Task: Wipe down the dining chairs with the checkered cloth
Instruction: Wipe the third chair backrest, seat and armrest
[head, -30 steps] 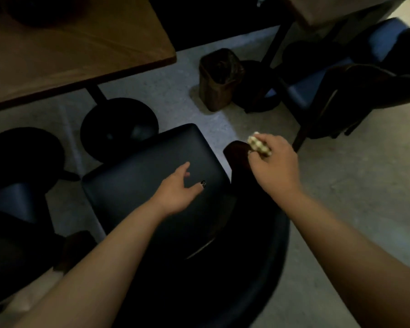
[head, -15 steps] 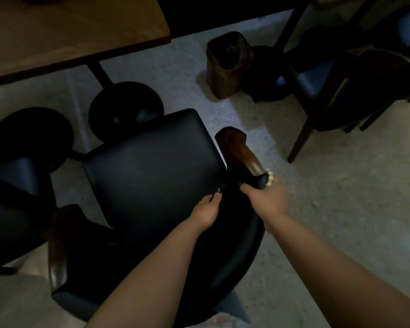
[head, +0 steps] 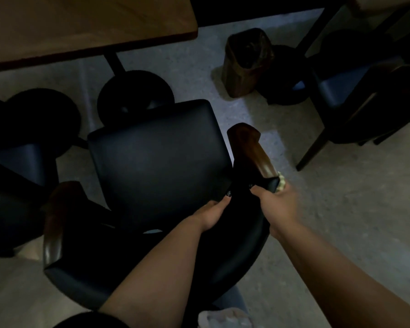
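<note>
We are standing over a dark padded dining chair, looking down onto its black seat and the curved backrest that is wrapping round below our arms. Our right hand is curling round the spot where the backrest is meeting the right wooden armrest, and it is gripping the checkered cloth there, so the cloth is sitting pressed between our palm and the outer side of the chair; only a pale bunched bit of it is showing past the fingers. Our left hand is lying just beside the right one, at the inner face of the backrest near the back corner of the seat, with the fingers stretching forward onto the dark padding; the dim light is hiding whether they are hooking round anything, so we cannot tell how that hand is set. The chair's left wooden armrest is showing on the other side. Ahead of the chair a wooden table is standing on a post with a round black base. Further right a small brown bin is standing on the pale floor, and another chair with a blue seat is standing well apart at the right edge
</note>
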The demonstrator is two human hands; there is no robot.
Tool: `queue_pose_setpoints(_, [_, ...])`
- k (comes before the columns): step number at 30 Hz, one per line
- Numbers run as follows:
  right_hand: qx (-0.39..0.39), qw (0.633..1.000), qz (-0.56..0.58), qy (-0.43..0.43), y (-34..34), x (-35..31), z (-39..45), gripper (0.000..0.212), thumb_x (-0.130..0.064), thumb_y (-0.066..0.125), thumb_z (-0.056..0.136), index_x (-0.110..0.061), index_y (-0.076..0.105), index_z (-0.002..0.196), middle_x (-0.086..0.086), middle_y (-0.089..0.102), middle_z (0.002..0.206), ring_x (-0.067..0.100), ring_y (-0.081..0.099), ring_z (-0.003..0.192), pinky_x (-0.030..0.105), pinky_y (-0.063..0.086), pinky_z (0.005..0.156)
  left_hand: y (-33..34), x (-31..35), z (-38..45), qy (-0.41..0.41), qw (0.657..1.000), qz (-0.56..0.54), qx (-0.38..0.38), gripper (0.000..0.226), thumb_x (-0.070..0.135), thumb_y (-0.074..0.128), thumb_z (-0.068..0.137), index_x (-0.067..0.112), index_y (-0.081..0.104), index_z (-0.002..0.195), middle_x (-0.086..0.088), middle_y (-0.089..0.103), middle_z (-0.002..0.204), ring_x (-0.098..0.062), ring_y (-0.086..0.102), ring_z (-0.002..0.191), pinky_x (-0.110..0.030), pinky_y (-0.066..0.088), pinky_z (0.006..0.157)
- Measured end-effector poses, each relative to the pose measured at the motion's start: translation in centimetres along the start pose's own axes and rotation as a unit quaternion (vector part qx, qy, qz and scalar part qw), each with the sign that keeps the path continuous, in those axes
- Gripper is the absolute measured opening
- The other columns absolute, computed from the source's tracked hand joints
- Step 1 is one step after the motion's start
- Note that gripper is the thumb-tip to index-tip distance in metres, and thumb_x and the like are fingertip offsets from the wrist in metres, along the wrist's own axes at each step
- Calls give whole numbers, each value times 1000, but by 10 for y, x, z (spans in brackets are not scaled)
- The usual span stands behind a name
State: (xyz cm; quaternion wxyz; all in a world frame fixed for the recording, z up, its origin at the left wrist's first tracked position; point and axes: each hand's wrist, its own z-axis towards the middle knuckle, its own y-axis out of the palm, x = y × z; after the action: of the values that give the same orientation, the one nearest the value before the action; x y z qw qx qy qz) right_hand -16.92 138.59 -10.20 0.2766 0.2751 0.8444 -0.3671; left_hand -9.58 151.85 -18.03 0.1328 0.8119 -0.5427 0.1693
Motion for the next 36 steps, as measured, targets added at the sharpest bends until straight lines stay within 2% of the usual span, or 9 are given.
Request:
queue_pose_setpoints(11, [19,1000,13,-7,53,-62,28,22,-17,78,68,-24,65,85,-2,70,81,20,68,77,42,59,77,-76,35,18,11,1000,-24,11,98,92,31,62,30,59,132,-1,59,130,-19,58,110,-39,40,104])
queue_pose_setpoints(16, [25,1000,10,-6,60,-85,43,22,-19,79,66,-27,64,80,-4,70,78,20,68,75,42,58,77,-90,51,24,21,999,-21,18,99,91,32,67,24,55,136,-2,56,135,-22,55,117,-41,38,108])
queue_pose_setpoints(19, [33,999,4,-6,60,-88,43,25,-20,80,66,-26,63,84,-3,70,79,19,68,74,41,59,76,-94,53,23,29,999,-14,7,85,82,34,80,23,56,136,-3,57,135,-20,55,117,-35,39,103])
queue_pose_setpoints(22, [46,999,-8,-9,58,-82,40,27,-22,81,65,-25,63,86,-3,70,79,20,68,76,40,59,74,-95,48,23,29,999,-6,-12,70,73,37,89,21,63,128,-3,63,126,-15,61,103,-30,44,90])
queue_pose_setpoints(26, [55,997,-44,-25,55,-70,34,32,-30,80,65,-23,64,91,-3,69,82,20,68,77,41,58,75,-95,42,13,25,999,-23,-29,58,61,44,93,17,65,125,-4,67,118,-21,64,105,-36,45,102])
queue_pose_setpoints(28, [66,994,-80,-44,54,-70,30,37,-36,79,67,-21,59,94,-2,66,85,21,66,81,38,57,76,-96,44,2,37,998,-37,-19,48,56,45,95,20,69,116,-2,69,111,-19,66,100,-33,49,94])
queue_pose_setpoints(31, [83,980,-135,-119,49,-76,20,38,-32,69,81,-12,57,111,7,60,104,26,60,96,35,51,83,-96,51,-21,57,996,-55,27,30,48,41,100,30,62,88,4,65,91,-12,62,81,-28,47,68])
queue_pose_setpoints(34, [110,967,-99,-207,38,-88,-3,29,-18,56,90,-6,54,116,3,39,118,16,53,98,22,43,87,-99,60,-49,101,989,-72,79,25,36,46,101,28,56,80,6,59,82,-7,55,70,-22,43,60])
queue_pose_setpoints(36, [97,964,-58,-242,29,-100,-26,22,-13,54,90,-15,51,112,-2,27,118,-8,47,90,-2,34,76,-101,66,-72,143,980,-70,115,11,30,53,98,24,60,100,3,64,95,-8,60,79,-21,45,64])
